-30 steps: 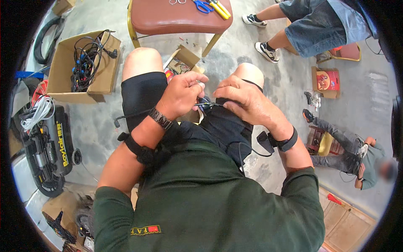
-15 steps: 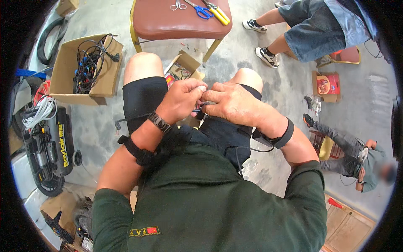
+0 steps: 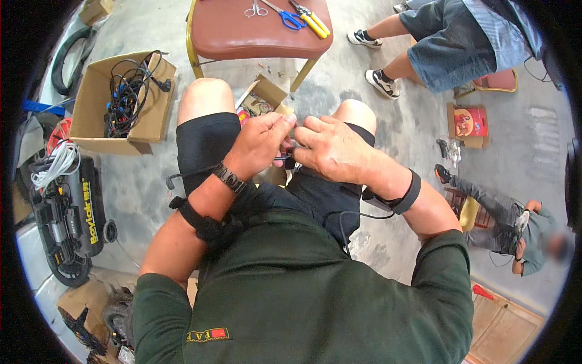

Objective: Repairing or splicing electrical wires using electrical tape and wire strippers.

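The person is wearing a dark green short-sleeved shirt (image 3: 303,291) with a small red-and-yellow patch (image 3: 206,335) at the chest, and black shorts (image 3: 206,145). A dark bracelet (image 3: 229,178) is circling the left wrist; black straps are wrapping the left forearm (image 3: 197,219) and right wrist (image 3: 405,195).

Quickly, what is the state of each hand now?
Left hand: closed, pinching a small dark part.
Right hand: closed on the same part; exact grip cannot be told.
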`<state>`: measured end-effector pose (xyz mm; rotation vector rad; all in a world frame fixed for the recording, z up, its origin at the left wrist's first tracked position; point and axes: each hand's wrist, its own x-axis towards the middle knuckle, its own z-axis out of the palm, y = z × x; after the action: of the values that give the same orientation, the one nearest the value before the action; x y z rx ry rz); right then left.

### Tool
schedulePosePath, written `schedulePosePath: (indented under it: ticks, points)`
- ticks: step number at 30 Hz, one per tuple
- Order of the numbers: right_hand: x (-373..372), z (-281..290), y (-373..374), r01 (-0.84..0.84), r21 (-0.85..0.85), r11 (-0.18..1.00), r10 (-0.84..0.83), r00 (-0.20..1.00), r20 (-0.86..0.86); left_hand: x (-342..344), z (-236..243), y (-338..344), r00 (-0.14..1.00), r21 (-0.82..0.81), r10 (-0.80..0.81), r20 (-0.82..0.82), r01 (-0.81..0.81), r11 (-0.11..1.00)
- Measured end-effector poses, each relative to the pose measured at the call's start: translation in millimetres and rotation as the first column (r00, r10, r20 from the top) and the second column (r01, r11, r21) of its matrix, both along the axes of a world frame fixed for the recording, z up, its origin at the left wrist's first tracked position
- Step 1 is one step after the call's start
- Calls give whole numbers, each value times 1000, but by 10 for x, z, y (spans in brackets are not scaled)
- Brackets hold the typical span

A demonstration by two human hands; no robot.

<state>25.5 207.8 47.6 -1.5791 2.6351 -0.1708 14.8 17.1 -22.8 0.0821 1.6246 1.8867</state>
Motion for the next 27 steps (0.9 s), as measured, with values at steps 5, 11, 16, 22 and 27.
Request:
schedulePosePath:
  ticks: [5, 11, 16, 22, 27]
  points:
    - [111, -183, -184, 298, 45, 953, -297, 954, -28, -4, -12, 24, 1000, 15, 13, 18, -14, 1000]
    - [224, -315, 98, 516, -125, 847, -471, 839, 272, -36, -17, 19, 1000, -13, -11, -25, 10, 1000]
    - [287, -212, 317, 576, -173, 799, -451, 764, 461, -48, -8, 11, 1000, -44, -21, -6, 21, 999]
    - [424, -309, 357, 700, -23, 713, -538, 568, 623, 128, -9, -34, 927, -115, 99, -361, -149, 982]
    - [298, -233, 571, 738, -38, 674, -523, 512, 681, 480, 181, -264, 685, -261, -254, -683, 96, 960]
